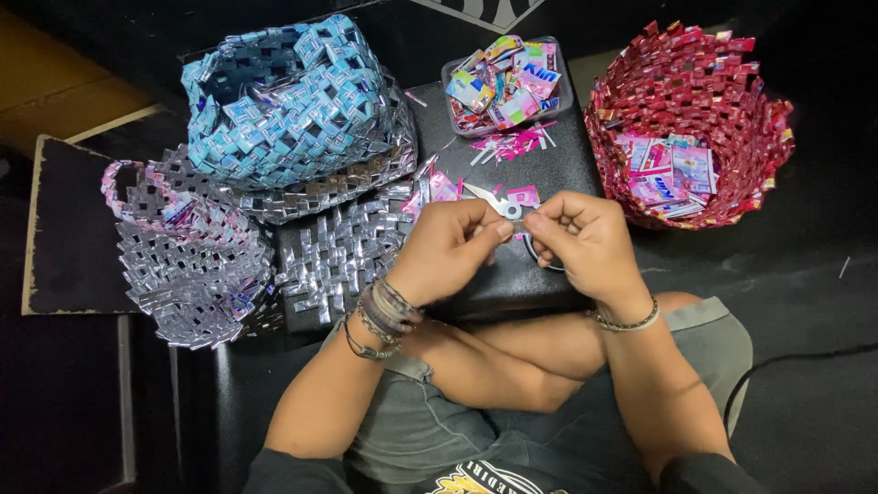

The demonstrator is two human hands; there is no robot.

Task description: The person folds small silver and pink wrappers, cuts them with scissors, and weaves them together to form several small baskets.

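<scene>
My left hand (450, 245) and my right hand (585, 240) meet over a low black box (567, 155), fingertips pinched together on a small folded strip of wrapper (518, 224). Most of the strip is hidden by my fingers. A pair of small scissors (492, 198) lies on the box just beyond my fingertips, its handle partly under my right hand. Pink wrapper scraps (512, 143) are scattered behind it.
A clear tray of folded colourful wrappers (505, 84) sits at the back. A red woven basket (695, 110) with pink packets stands at the right. A blue woven basket (288, 101), silver woven pieces (340, 247) and a silver basket with pink handle (187, 270) lie left.
</scene>
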